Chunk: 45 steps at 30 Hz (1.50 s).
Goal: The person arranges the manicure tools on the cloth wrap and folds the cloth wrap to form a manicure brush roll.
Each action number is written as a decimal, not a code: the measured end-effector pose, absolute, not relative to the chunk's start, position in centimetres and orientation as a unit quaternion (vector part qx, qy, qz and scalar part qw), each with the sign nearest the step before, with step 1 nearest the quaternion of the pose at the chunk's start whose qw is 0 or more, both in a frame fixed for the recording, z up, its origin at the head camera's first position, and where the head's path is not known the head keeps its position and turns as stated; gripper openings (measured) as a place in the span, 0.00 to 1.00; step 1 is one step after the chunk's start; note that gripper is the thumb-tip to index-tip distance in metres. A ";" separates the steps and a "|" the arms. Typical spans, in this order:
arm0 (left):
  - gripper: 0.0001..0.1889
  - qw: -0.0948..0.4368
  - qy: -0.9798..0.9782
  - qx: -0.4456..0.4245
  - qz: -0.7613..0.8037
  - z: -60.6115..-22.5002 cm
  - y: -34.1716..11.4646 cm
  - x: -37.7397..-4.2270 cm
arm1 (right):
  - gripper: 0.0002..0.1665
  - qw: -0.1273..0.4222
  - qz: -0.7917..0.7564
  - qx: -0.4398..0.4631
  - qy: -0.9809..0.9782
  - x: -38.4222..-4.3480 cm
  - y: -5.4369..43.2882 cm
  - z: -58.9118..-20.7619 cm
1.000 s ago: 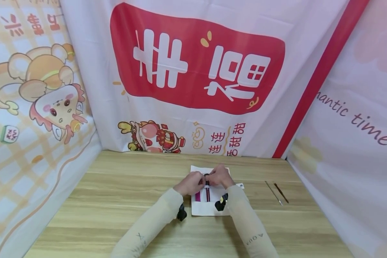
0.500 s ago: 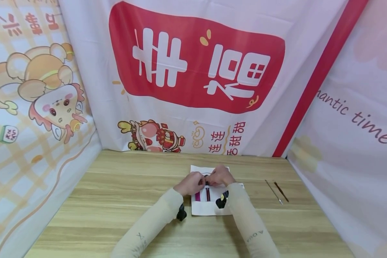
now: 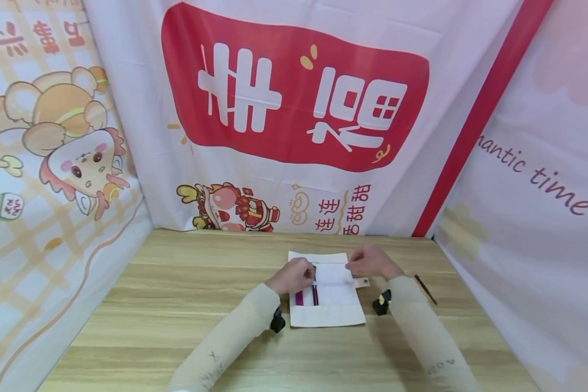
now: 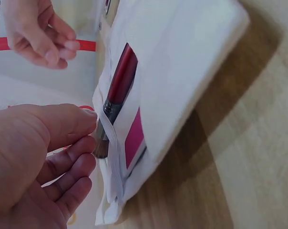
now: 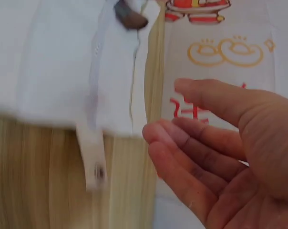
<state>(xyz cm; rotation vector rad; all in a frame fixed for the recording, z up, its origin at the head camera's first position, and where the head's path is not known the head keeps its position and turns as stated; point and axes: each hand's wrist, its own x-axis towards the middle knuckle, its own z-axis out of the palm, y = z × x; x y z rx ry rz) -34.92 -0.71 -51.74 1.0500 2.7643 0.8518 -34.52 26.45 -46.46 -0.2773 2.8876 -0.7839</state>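
Note:
A white fabric brush roll point(image 3: 335, 296) lies unfolded on the table. Tucked under its elastic band point(image 4: 111, 138) is a makeup brush point(image 4: 121, 78) with a dark red handle, black ferrule and brown bristles. A magenta strip point(image 4: 134, 138) shows beside it in the roll. My left hand point(image 3: 294, 275) is at the roll's upper left, its fingers loosely bent by the brush's bristle end, with no grip on anything to be seen. My right hand point(image 3: 372, 261) is in the air by the roll's upper right corner, fingers bent, thumb apart, holding nothing.
A thin brown-handled brush point(image 3: 425, 288) lies on the wooden table point(image 3: 215, 256) to the right, partly near my right sleeve. A snap tab point(image 3: 361, 282) sticks out from the roll's right side. Printed cloth walls point(image 3: 294, 98) stand behind and at both sides.
My right hand has come away from the brush and moved right, past the roll's edge, uncovering its right half. The left hand has hardly moved. My right arm now hides one loose brush.

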 end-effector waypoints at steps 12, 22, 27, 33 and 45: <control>0.02 0.017 0.898 0.360 0.254 -51.4 0.6 -34.7 | 0.13 0.034 -0.205 -0.150 0.967 -32.0 36.9 -45.9; 0.03 -0.005 0.907 0.373 0.195 -51.6 1.7 -35.0 | 0.10 0.001 -0.172 -0.139 0.975 -31.4 41.0 -48.3; 0.03 -0.010 0.912 0.373 0.174 -51.8 2.1 -35.0 | 0.09 0.011 -0.183 -0.107 0.977 -31.8 41.5 -49.6; 0.03 0.000 0.917 0.365 0.159 -51.7 2.3 -34.7 | 0.06 0.013 -0.169 -0.069 0.983 -32.0 42.2 -50.7; 0.04 0.004 0.916 0.370 0.157 -51.5 2.5 -34.5 | 0.03 -0.005 -0.189 -0.027 0.982 -31.9 42.0 -51.9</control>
